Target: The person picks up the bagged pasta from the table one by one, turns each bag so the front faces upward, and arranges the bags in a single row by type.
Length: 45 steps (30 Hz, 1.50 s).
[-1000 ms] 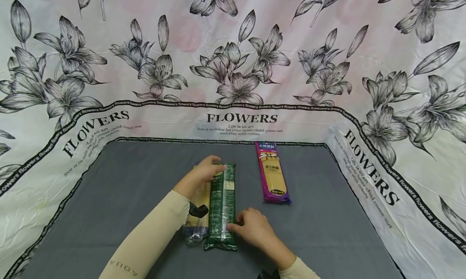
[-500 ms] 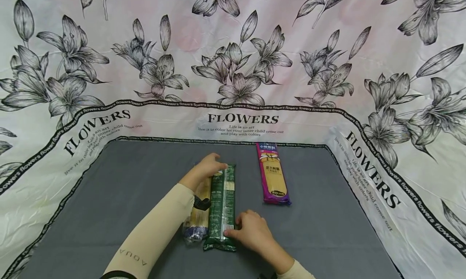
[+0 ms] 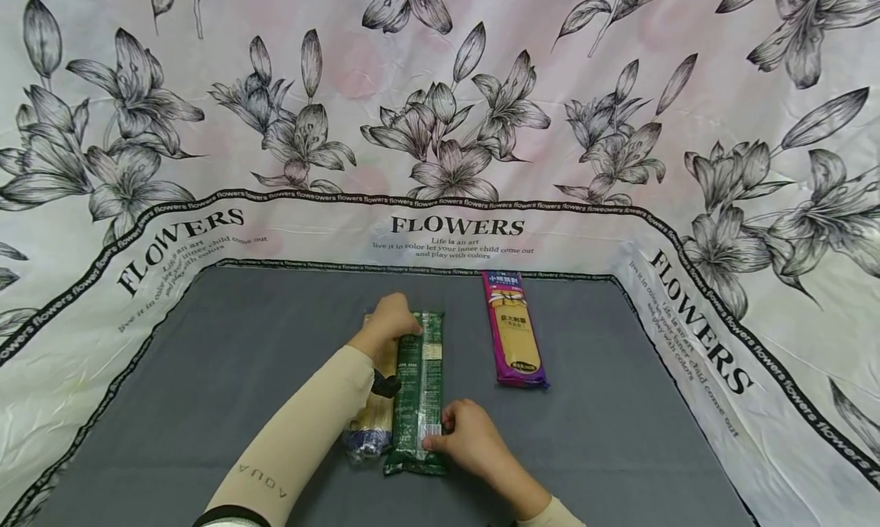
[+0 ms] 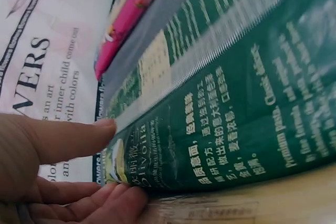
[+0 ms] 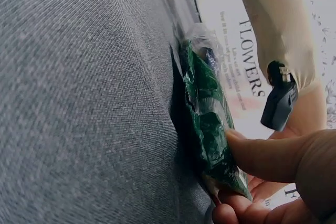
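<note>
A long green packet of pasta (image 3: 411,393) lies on the grey cloth, printed side up. At its far end my left hand (image 3: 390,318) pinches the left edge, with the thumb (image 4: 79,137) on top and the fingers at the side in the left wrist view. My right hand (image 3: 474,438) grips the near right edge, its thumb (image 5: 265,156) on the wrapper and fingertips under the rim in the right wrist view. Along the green packet's left side lies a clear packet of pale noodles (image 3: 374,420) with a blue end, partly hidden by my left arm.
A magenta and purple packet of pasta (image 3: 516,332) lies apart to the right, at the cloth's far border. Behind the grey cloth (image 3: 241,374), a white covering (image 3: 454,244) printed with flowers and lettering rises on the back and sides.
My left fingers have drawn in from over the green packet's top to its left edge. The right thumb has slid slightly toward the near end. The packets stay almost in place.
</note>
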{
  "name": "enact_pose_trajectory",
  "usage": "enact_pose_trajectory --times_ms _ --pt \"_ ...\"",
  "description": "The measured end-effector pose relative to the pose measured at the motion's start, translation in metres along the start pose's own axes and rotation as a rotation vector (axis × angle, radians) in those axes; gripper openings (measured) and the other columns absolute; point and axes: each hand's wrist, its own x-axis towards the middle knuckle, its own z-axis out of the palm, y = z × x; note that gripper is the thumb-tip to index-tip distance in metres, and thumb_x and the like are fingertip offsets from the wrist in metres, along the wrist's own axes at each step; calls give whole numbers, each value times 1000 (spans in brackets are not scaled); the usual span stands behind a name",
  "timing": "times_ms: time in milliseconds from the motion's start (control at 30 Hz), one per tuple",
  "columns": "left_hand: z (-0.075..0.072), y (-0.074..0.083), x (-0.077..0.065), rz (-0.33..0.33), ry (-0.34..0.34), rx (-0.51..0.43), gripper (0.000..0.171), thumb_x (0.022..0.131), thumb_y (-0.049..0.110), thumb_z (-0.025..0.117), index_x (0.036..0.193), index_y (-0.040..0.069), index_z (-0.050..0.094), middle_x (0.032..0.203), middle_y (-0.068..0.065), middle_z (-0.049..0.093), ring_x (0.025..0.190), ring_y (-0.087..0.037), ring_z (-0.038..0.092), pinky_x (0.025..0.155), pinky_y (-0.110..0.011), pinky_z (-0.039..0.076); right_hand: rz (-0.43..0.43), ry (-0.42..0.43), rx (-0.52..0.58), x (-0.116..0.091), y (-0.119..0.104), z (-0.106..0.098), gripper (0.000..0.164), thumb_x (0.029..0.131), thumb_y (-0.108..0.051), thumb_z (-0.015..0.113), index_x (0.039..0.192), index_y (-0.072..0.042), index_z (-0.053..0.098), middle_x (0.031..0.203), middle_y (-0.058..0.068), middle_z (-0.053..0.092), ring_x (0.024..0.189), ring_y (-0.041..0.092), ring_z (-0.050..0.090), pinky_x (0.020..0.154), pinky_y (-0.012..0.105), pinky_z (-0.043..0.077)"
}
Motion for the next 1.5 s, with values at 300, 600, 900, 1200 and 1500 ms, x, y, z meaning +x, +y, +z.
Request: enact_pose_trajectory --times_ms 300,600,900,1200,1500 --pt "9 7 10 -118 93 190 45 79 19 91 115 1 72 117 -17 71 101 -34 69 77 -41 61 11 -19 77 0 2 2 36 79 -30 90 87 -8 62 88 4 54 77 19 49 63 34 42" --pt "8 0 15 -176 130 -9 44 80 16 90 113 -3 70 99 -17 72 71 -26 69 59 -34 56 13 7 85 1 3 -2 37 77 -29 92 92 -9 64 88 2 63 75 16 55 63 34 48" --pt "1 -11 18 -259 88 -318 46 83 7 86 120 -8 65 121 -26 66 67 -23 72 63 -34 62 61 -44 332 3 7 -3 34 84 -14 86 106 -2 64 101 9 64 80 18 62 66 36 55" --pt "-4 -12 21 -297 43 -636 50 88 2 80 135 1 64 136 -19 64 78 -18 74 68 -29 63 163 -96 673 2 13 -10 34 88 -3 78 114 5 58 93 7 58 79 17 61 69 33 54" --pt "-11 -14 23 -285 -80 -756 56 90 9 80 143 8 60 131 -13 68 82 -15 74 115 -50 43 220 -114 867 1 15 -9 27 93 -7 74 114 -3 59 93 0 61 81 13 62 72 29 49"
